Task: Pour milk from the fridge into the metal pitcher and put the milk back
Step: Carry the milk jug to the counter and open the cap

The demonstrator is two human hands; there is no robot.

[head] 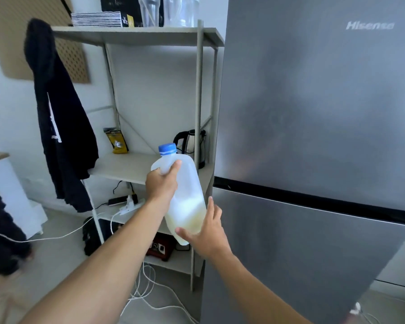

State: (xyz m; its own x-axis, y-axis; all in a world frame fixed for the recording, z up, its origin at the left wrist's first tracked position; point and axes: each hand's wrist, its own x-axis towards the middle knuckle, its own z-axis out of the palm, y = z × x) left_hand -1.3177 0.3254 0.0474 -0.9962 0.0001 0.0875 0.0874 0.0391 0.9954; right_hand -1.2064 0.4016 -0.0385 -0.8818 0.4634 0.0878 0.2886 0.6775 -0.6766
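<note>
A translucent plastic milk jug (186, 183) with a blue cap hangs in the air in front of the shelf, tilted slightly, with a little milk in its bottom. My left hand (162, 183) grips its handle near the top. My right hand (206, 230) cups the jug's lower end, fingers spread against its side and base. The tall steel fridge (313, 136) fills the right side, both doors shut. No metal pitcher is in view.
A grey open shelf unit (198, 90) stands left of the fridge, with a kettle (192, 142) and a yellow bag (118, 142) on its middle shelf. A black garment (59, 118) hangs from its corner. White cables (150, 293) and a power strip lie low down.
</note>
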